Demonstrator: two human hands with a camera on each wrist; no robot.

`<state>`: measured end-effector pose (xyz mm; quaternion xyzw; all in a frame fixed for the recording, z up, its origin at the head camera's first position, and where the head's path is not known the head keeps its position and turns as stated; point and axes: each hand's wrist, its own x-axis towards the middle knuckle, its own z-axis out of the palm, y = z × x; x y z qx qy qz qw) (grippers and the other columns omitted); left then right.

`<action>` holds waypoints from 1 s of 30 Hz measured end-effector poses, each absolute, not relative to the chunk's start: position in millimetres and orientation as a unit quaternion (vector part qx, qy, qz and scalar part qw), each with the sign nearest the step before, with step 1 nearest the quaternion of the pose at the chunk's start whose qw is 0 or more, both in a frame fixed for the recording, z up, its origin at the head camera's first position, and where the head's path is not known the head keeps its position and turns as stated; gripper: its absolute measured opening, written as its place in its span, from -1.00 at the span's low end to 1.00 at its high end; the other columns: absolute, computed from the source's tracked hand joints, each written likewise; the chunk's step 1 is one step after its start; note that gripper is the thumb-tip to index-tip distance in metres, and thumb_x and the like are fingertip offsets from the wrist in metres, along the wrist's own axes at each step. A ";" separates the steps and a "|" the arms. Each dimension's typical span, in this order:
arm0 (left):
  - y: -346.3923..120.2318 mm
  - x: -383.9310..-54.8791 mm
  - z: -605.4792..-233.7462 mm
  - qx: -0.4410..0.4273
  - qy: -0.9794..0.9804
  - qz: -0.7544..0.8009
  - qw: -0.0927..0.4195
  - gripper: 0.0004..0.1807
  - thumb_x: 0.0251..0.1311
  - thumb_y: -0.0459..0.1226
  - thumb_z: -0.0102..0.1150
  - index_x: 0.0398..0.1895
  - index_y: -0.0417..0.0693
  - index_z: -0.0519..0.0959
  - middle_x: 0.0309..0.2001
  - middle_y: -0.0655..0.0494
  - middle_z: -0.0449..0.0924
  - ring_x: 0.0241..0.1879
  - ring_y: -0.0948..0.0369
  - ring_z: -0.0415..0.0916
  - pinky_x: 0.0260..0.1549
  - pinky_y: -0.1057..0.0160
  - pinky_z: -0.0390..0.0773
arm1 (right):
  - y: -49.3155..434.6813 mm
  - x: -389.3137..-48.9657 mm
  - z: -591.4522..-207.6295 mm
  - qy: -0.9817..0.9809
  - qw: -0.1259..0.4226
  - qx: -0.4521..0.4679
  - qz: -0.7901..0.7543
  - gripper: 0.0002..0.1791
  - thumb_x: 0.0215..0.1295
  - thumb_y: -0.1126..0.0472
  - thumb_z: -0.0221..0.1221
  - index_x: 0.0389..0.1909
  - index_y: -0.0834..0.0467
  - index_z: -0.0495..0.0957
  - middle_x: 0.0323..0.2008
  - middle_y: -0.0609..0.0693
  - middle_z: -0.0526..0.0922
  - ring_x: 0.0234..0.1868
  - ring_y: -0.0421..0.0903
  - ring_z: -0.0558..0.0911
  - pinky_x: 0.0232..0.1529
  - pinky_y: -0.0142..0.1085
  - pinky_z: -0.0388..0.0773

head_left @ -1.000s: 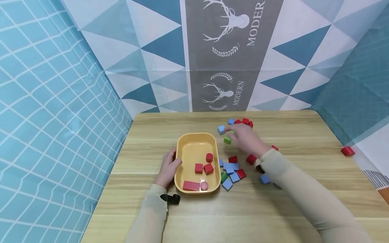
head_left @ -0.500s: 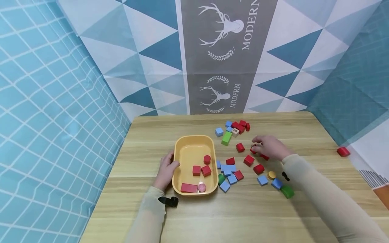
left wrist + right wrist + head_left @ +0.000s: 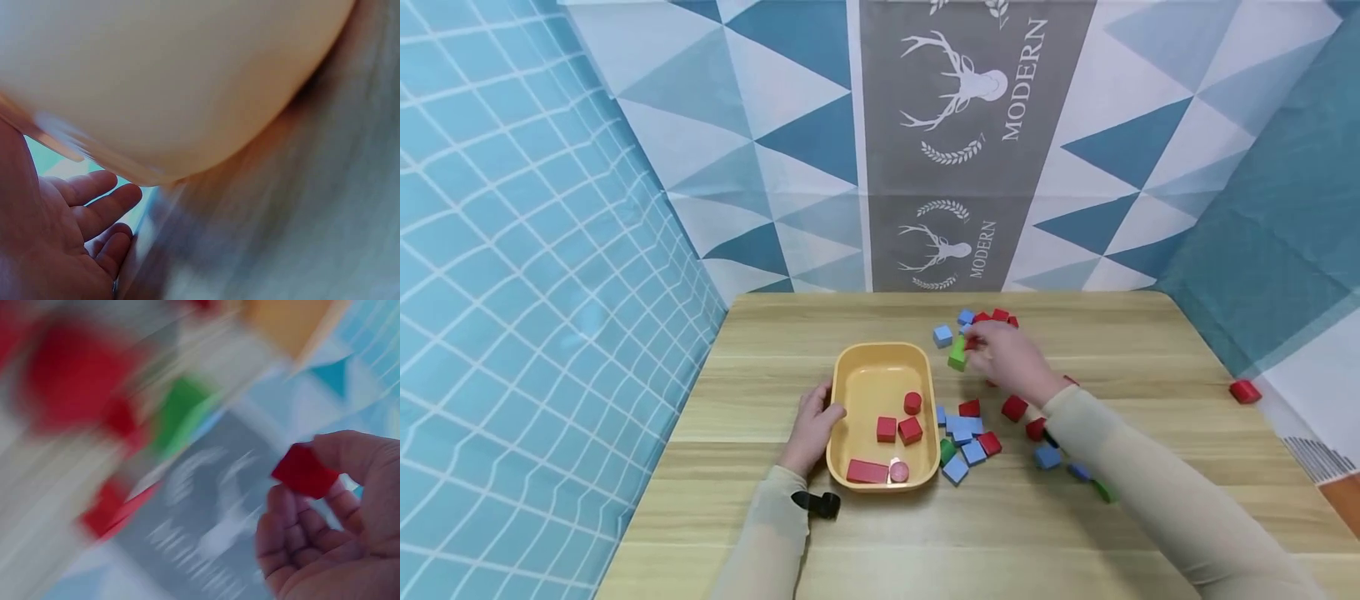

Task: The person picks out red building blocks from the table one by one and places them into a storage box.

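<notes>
My left hand [image 3: 808, 425] holds the left wall of a yellow plastic tray [image 3: 833, 433], its thumb over the rim and its fingers outside. In the left wrist view the fingers [image 3: 109, 209] lie beside the pale tray wall [image 3: 175, 112]. Inside the tray are several red blocks [image 3: 886, 429], some cubic, some round and one long. My right hand [image 3: 1011, 358] is above the table, right of the tray. Between thumb and fingers it pinches a small red block [image 3: 306, 472], plain in the right wrist view. A light green block [image 3: 957, 354] stands just left of this hand.
Blue blocks [image 3: 964, 425], red blocks [image 3: 989, 443] and a dark green block [image 3: 947, 452] crowd the tray's right side. More blocks lie under the right forearm [image 3: 1120, 467] and at the back. A lone red block [image 3: 1245, 392] is at the far right edge.
From the back group, my right hand moved right to the red blocks, then came back left with a red block in its fingers. The left hand stays on the tray.
</notes>
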<state>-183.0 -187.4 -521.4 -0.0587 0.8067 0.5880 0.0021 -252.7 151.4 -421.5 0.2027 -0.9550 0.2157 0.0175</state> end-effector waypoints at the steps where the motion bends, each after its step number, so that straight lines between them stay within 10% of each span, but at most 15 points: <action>1: -188.0 -182.9 -521.4 -0.058 0.808 0.587 0.002 -0.22 0.23 -0.28 0.12 0.58 -0.24 0.35 0.51 -0.31 0.23 0.49 -0.14 0.19 0.58 -0.16 0.14 | 136.3 -249.0 -419.2 -0.948 0.024 0.231 0.219 -0.61 0.40 0.19 0.35 0.22 0.13 0.67 0.11 0.09 0.73 0.09 0.11 0.67 0.16 0.05 0.71; 13: -189.1 -179.4 -522.8 -0.053 0.812 0.582 -0.014 -0.26 0.23 -0.29 0.14 0.54 -0.23 0.41 0.49 -0.31 0.29 0.49 -0.13 0.18 0.55 -0.18 0.16 | 52.4 -231.3 -455.4 -0.942 -0.019 0.329 0.069 -0.70 0.46 0.14 0.31 0.17 -0.03 0.73 0.14 -0.05 0.80 0.21 -0.05 0.71 0.30 -0.05 0.41; 30: -187.5 -180.9 -524.9 -0.060 0.809 0.585 -0.008 -0.23 0.25 -0.28 0.13 0.59 -0.20 0.36 0.53 -0.29 0.25 0.52 -0.12 0.16 0.57 -0.15 0.13 | 48.5 -234.2 -470.7 -0.954 -0.013 0.281 0.106 -0.69 0.56 0.27 0.16 0.18 0.05 0.73 0.03 -0.02 0.81 0.07 -0.01 0.70 0.21 -0.05 0.69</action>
